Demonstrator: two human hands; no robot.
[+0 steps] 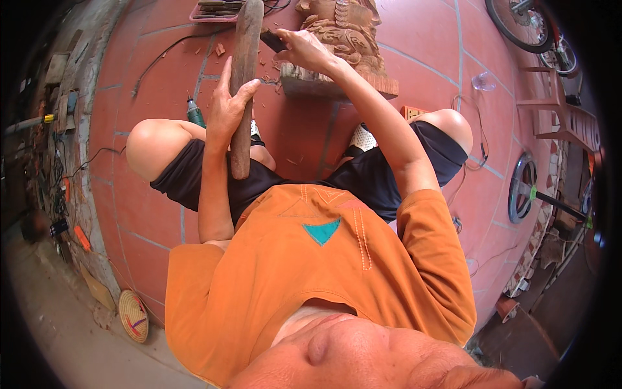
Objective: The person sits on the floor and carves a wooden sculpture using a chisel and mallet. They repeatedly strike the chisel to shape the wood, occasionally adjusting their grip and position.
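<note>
My left hand (230,107) is closed around a long, rounded wooden club (245,61), which stands nearly upright in the view, its lower end over my lap. In my right hand (308,50), the fingers are closed on a short dark tool (275,40) with a flat end; its other end is hidden, so its exact kind cannot be made out. Just right of that hand stands a carved wooden sculpture (353,39) with deep curling relief on a thick block base (311,84). My right wrist passes in front of the carving.
A pink tray (210,17) of hand tools lies at the far left, near wood chips (220,49) and a black cable. A green cylindrical thing (194,113) stands by my left knee. To the right are a clear cup (483,81), a red chair (560,107) and a motorbike wheel (521,26).
</note>
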